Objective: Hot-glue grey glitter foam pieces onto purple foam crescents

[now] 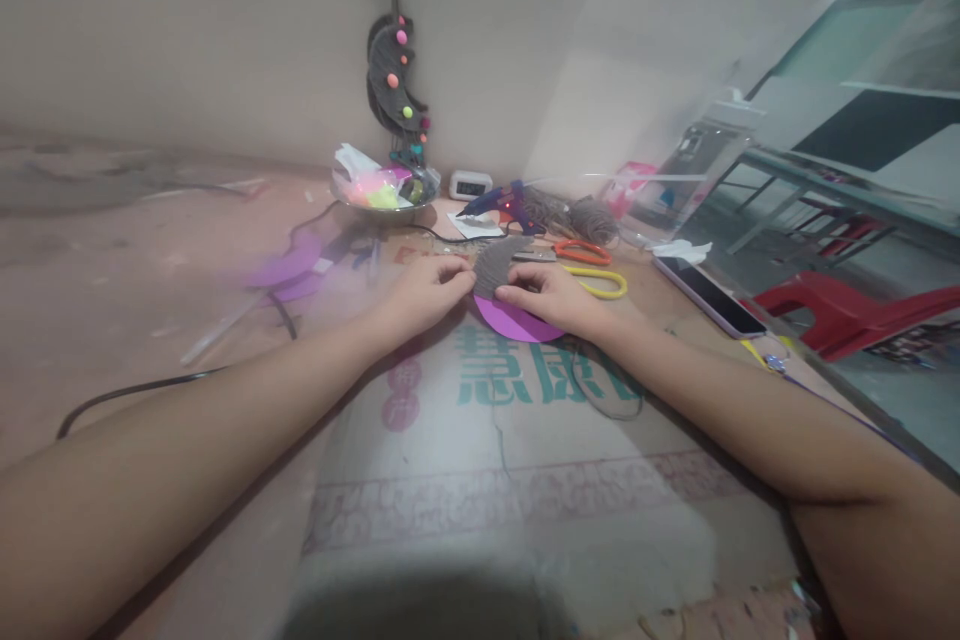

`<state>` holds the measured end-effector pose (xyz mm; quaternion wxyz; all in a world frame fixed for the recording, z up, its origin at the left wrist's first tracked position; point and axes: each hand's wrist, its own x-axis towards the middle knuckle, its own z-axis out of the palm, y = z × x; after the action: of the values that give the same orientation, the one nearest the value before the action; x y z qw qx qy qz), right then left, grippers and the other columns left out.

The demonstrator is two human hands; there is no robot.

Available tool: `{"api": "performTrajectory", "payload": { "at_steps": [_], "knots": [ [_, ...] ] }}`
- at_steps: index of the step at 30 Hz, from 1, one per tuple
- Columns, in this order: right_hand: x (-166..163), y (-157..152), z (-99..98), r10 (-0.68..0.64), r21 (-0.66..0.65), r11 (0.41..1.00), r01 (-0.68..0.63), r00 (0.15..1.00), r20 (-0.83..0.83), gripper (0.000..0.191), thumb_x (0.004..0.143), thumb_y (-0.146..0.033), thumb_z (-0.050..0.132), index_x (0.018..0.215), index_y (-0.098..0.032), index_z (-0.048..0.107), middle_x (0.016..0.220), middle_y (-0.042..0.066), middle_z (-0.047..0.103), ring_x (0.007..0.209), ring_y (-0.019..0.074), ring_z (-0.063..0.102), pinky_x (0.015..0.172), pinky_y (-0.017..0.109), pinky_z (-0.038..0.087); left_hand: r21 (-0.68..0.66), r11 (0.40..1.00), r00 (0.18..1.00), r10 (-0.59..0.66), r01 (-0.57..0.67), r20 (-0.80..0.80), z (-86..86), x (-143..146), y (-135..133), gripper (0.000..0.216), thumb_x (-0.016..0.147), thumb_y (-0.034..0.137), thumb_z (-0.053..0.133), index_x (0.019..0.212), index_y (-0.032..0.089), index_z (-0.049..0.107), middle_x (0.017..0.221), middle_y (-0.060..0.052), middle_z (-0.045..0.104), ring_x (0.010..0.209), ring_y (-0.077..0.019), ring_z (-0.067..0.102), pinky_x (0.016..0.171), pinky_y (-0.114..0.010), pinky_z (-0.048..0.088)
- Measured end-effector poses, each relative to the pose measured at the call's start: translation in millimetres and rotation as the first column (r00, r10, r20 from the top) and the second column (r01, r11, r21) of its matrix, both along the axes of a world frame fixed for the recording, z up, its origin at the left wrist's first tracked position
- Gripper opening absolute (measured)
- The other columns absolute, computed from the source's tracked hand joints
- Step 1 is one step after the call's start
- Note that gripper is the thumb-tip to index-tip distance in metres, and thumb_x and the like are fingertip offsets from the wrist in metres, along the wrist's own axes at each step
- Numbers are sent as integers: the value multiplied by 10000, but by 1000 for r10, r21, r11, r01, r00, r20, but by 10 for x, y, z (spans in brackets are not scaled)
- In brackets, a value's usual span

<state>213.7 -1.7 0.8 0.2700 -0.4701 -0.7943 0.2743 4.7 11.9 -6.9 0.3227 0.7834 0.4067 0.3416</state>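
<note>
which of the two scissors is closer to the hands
The yellow-handled scissors, lying just beyond the right hand; the orange-handled scissors lie farther back, toward the blue glue gun.

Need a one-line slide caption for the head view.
Both hands, left hand and right hand, pinch a twine-wrapped purple crescent beside scissors and a glue gun.

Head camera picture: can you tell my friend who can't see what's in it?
Two bare hands, left hand and right hand, pinch a twine-wrapped purple crescent over printed cardboard. Behind lie orange scissors, yellow scissors, a blue glue gun, a twine ball, a bowl and a phone.
</note>
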Motion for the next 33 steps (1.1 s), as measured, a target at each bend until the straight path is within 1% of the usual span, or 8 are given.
{"api": "performTrajectory", "payload": {
  "at_steps": [7, 12, 16, 19, 23, 29, 33],
  "knots": [
    [-10, -1, 3, 4, 16, 1000, -4, 1000, 8, 320, 808, -466, 573, 744, -154, 599, 697, -7, 514, 648, 122, 443, 614, 262, 347, -14, 1000, 1000, 13, -13, -10, 12, -3, -11, 221, 784, 294, 452, 661, 172, 589, 662, 23, 573, 646, -139, 502, 626, -239, 374],
    [-2, -1, 1, 5, 14, 1000, -5, 1000, 4, 320, 815, -466, 559, 725, -160, 579, 673, -16, 488, 629, 117, 425, 593, 258, 334, -22, 1000, 1000, 8, -8, 24, 19, 11, -23, 265, 805, 342, 448, 691, 171, 616, 678, 15, 589, 671, -149, 517, 623, -244, 378],
    [1, -3, 2, -13, 27, 1000, 13, 1000, 27, 333, 810, -478, 564, 704, -163, 556, 654, -26, 450, 617, 111, 401, 577, 256, 313, -8, 1000, 1000, 13, -13, 0, 11, 9, -17, 283, 812, 395, 487, 701, 173, 625, 722, 10, 616, 700, -151, 528, 652, -252, 379],
    [-6, -5, 6, -10, 28, 1000, 9, 1000, 24, 337, 809, -479, 567, 697, -161, 548, 656, -27, 441, 622, 109, 396, 583, 256, 312, 7, 1000, 1000, -7, 7, 15, -6, -1, -3, 291, 829, 391, 473, 697, 175, 617, 733, 12, 615, 707, -147, 525, 658, -251, 375],
    [-14, -10, 11, 3, 14, 1000, -4, 1000, 10, 335, 812, -478, 560, 710, -158, 559, 667, -21, 454, 629, 111, 402, 589, 255, 318, -3, 1000, 999, -14, 14, 41, -6, -6, -5, 312, 845, 390, 443, 671, 175, 588, 674, 21, 566, 660, -135, 502, 644, -246, 373],
    [-14, -12, 6, -18, 26, 1000, 17, 1000, 24, 330, 808, -473, 568, 697, -162, 552, 655, -29, 439, 615, 106, 392, 577, 253, 309, -9, 1000, 1000, -12, 12, 12, 6, 1, -12, 274, 812, 370, 468, 673, 175, 602, 711, 15, 610, 689, -145, 523, 653, -245, 378],
    [-3, 4, -13, -9, 31, 1000, 8, 1000, 26, 343, 812, -487, 562, 712, -159, 559, 658, -27, 441, 615, 106, 393, 570, 250, 306, -15, 1000, 1000, -13, 14, 27, 3, 4, -4, 273, 817, 353, 448, 703, 173, 618, 730, 11, 624, 714, -155, 543, 662, -247, 385]
  ]
}}
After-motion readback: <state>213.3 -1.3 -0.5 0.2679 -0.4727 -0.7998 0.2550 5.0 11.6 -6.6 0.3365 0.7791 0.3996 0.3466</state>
